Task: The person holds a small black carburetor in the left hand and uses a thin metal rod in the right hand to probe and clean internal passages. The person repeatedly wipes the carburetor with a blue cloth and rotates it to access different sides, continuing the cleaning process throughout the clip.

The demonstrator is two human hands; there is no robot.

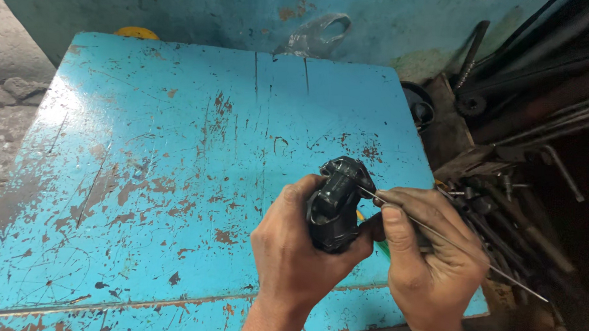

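Hands meet over the near right corner of the bench (pixel 177 148), a worn blue-painted top scratched and chipped down to rusty brown patches. The left hand (pixel 295 250) wraps around a black, greasy metal part (pixel 335 203), fingers curled shut about its lower body so that its lumpy upper end stands out above the thumb. The right hand (pixel 428 248) sits just beside it, thumb and forefinger pinching a thin metal rod (pixel 448 241); the rod's tip touches the upper side of the black part, while its long tail runs back over the right hand and out past the bench's right edge. A sliver of green and yellow shows between the two hands, too hidden to identify. Off the right edge of the bench lies a dark heap of metal bars and tools (pixel 516 160), with a small gear (pixel 471 105) among them. Beyond the far edge, a crumpled clear plastic bag (pixel 319 32) rests against the wall, and a yellow object (pixel 136 32) peeks over the far left corner.
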